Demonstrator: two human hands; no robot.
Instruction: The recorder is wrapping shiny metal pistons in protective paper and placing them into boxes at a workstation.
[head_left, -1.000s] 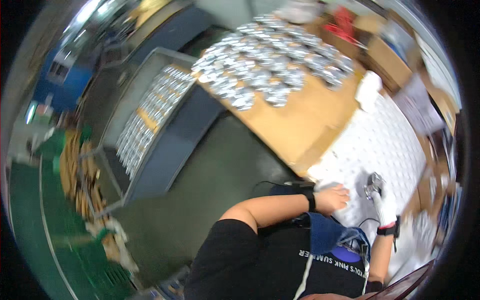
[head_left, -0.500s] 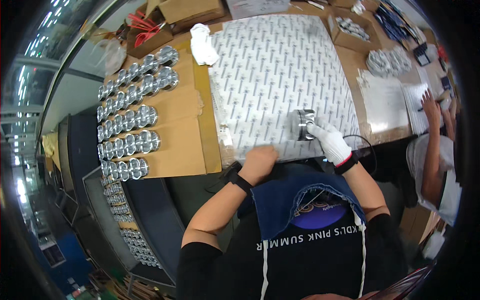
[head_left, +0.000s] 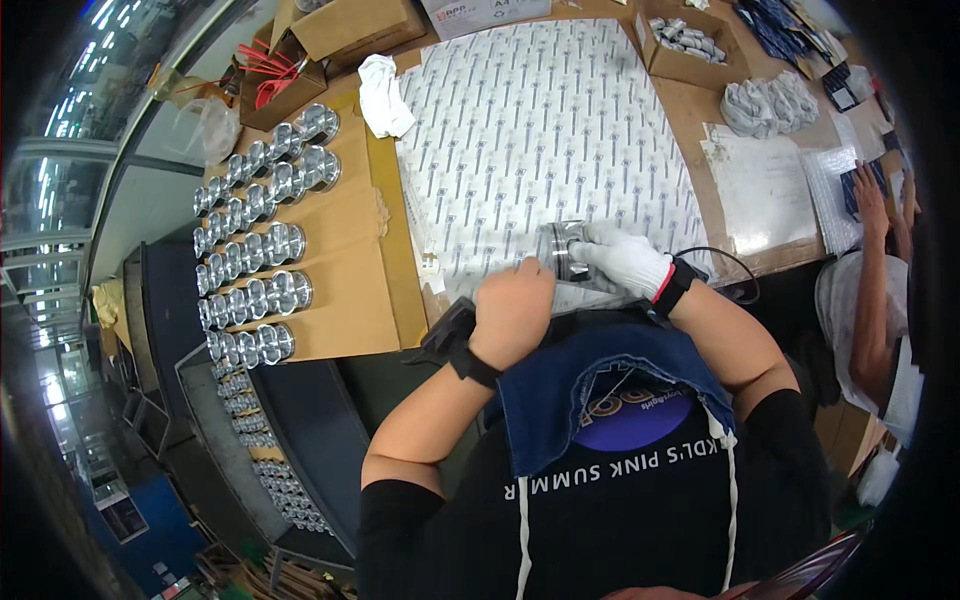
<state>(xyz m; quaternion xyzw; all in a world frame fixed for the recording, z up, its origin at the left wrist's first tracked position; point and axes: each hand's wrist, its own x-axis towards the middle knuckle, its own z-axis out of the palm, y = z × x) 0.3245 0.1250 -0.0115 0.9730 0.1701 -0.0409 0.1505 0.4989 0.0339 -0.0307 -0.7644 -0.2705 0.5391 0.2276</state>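
Note:
In front of me a shiny metal piston (head_left: 570,252) lies on its side over the patterned paper sheet (head_left: 530,130). My right hand (head_left: 626,260), in a white knit glove with a red cuff, grips it from the right. My bare left hand (head_left: 513,308) is closed just left of the piston, knuckles up. Its fingertips are tucked out of sight near the piston's left end, so whatever they hold is hidden. Several rows of similar pistons (head_left: 285,245) stand on the brown cardboard (head_left: 350,240) to the left.
A white glove (head_left: 384,100) lies at the cardboard's far edge. Behind are a box with red strips (head_left: 268,85) and a box of small metal parts (head_left: 690,45). White bundles (head_left: 770,105) and a clear-covered sheet (head_left: 760,195) lie at right, near a co-worker's arm (head_left: 875,260).
My right hand has brought the piston left and closer to my left hand. The left hand has turned and come up beside the piston. The whole view has shifted slightly.

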